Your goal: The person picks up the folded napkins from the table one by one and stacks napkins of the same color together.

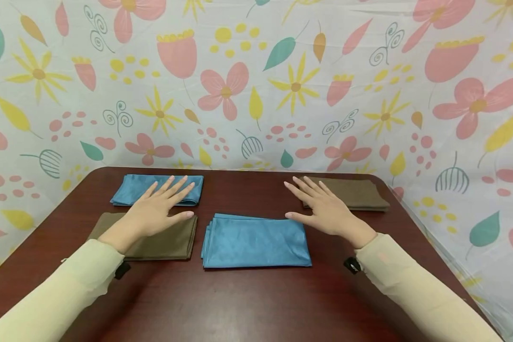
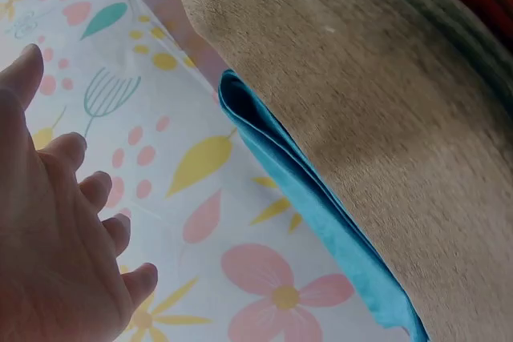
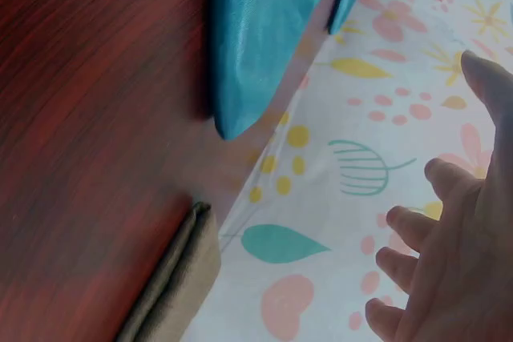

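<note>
I record four folded cloths on the dark red-brown worktop (image 1: 235,304). In my head view, the left hand (image 1: 154,213) is raised palm down above the left-side pair: its fingers are straight and spread, thumb standing out to the right. Beneath it, a brown cloth (image 1: 166,244) lies nearer me and a small blue cloth (image 1: 132,190) lies farther back; the left wrist view shows the hand well apart from both. The right hand (image 1: 322,209) is also raised, its fingers straight and slightly spread, thumb pointing left, and I see nothing gripped. Its fingers partly cover the far-right brown cloth (image 1: 361,194). A larger blue cloth (image 1: 256,241) lies flat at centre, between the hands, its layered left edges slightly uneven. A flower-patterned sheet (image 1: 226,133) hangs behind the worktop. Pale sleeves (image 1: 68,289) cover both forearms.
</note>
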A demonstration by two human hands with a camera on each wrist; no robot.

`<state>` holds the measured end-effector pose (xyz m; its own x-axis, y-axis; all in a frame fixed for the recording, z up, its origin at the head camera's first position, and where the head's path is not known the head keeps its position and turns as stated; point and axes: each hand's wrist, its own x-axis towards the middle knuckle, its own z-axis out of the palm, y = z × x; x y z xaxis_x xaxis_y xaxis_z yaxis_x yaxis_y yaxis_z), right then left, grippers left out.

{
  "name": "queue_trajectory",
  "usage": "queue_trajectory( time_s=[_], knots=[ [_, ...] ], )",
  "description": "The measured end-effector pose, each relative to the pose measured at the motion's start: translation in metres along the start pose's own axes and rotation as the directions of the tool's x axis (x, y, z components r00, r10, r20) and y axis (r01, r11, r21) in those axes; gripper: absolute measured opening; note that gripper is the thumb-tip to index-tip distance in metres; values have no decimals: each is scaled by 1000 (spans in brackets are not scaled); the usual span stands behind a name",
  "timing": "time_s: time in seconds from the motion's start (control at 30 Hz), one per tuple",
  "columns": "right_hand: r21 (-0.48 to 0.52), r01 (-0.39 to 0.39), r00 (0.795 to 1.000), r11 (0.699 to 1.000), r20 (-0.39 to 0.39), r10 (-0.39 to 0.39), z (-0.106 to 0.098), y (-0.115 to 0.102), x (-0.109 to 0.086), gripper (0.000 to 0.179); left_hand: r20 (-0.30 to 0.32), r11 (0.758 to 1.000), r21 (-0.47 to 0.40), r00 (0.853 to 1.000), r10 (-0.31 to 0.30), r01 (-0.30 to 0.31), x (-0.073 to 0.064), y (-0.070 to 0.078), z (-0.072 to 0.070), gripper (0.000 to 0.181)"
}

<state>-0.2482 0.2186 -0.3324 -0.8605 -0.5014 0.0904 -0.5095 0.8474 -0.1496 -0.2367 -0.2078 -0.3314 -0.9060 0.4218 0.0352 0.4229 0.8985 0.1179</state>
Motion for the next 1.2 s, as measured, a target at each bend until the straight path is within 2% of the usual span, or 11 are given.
queue_trajectory(
  time_s=[0.23, 0.43, 0.53, 0.6, 0.73, 0.83, 1.07, 1.2],
  knots=[
    [26, -15, 1000, 1000, 6, 15, -1, -7, 6, 79, -4, 1000, 1, 1000, -2, 2, -6, -6, -6, 81],
    [24, 2, 1000, 1000, -26, -2, -3, -18, 10, 77, 18, 1000, 12, 999, -27, 26, -17, -14, -9, 83],
    [63, 0, 998, 998, -60, 4, -4, -21, 11, 76, 15, 1000, 1, 1000, -21, 21, -21, -18, -9, 84],
    [123, -23, 997, 992, -77, 32, -4, -22, 12, 76, 4, 1000, -7, 1000, -10, 10, -22, -22, -8, 85],
    [275, -89, 990, 957, -77, 114, -4, -27, 11, 75, -24, 1000, -11, 1000, 13, -13, -26, -26, -6, 87],
    [346, -111, 988, 932, -67, 143, -3, -32, 9, 74, -42, 1000, -10, 999, 25, -25, -28, -29, -5, 89],
    [439, -77, 989, 895, -77, 123, 0, -42, 8, 74, -31, 1000, -28, 999, 13, -14, -36, -37, -4, 93],
    [536, -47, 991, 843, -81, 106, 1, -46, 11, 71, -31, 999, -32, 999, -13, 12, -41, -44, -4, 95]
  ],
)
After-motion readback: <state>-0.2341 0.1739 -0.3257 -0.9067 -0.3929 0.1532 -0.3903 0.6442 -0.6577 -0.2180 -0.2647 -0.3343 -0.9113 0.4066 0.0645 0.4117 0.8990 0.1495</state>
